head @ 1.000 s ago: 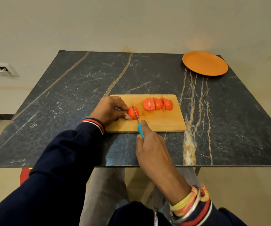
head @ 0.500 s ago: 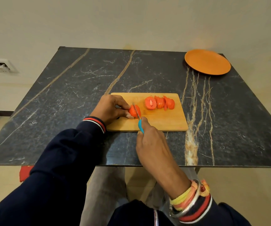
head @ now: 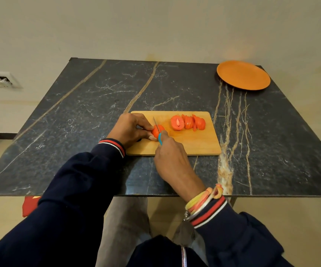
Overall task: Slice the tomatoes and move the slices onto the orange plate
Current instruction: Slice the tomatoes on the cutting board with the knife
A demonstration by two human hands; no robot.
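Right now a tomato (head: 158,130) is pinned near the left end of the cutting board (head: 194,143) by the left hand (head: 130,130), fingers curled shut over it, while a knife (head: 156,125) with a blue handle is gripped by the closed right hand (head: 170,157), its blade laid across the fruit. Soft, wet flesh under slick skin is to be expected, so a firm but light hold at the uncut end seems wise. A leaning row of cut slices (head: 188,123) is seen toward the board's right end; these look light and floppy, best lifted together from underneath. Well beyond the board's far right corner, the orange plate (head: 243,75) is seen with nothing on it.
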